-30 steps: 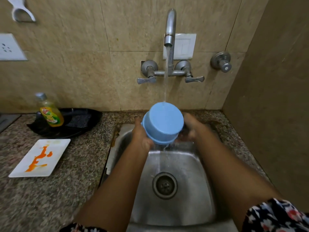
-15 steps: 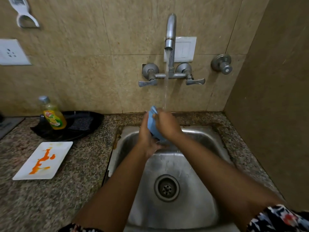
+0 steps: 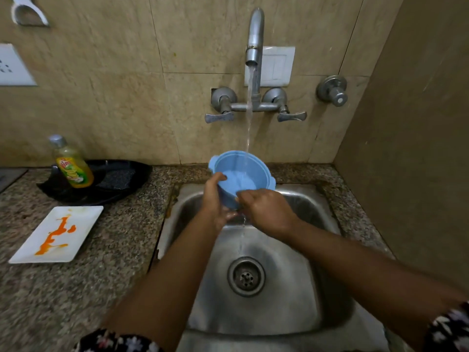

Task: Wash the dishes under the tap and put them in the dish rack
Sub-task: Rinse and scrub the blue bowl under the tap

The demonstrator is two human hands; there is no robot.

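Blue round plastic bowl, wet

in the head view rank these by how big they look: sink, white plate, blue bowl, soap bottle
1. sink, by far the largest
2. white plate
3. blue bowl, partly hidden by the hands and farther from the camera than the plate, so the order of these two is unsure
4. soap bottle, smallest

counter | white plate (orange-smeared) | black tray
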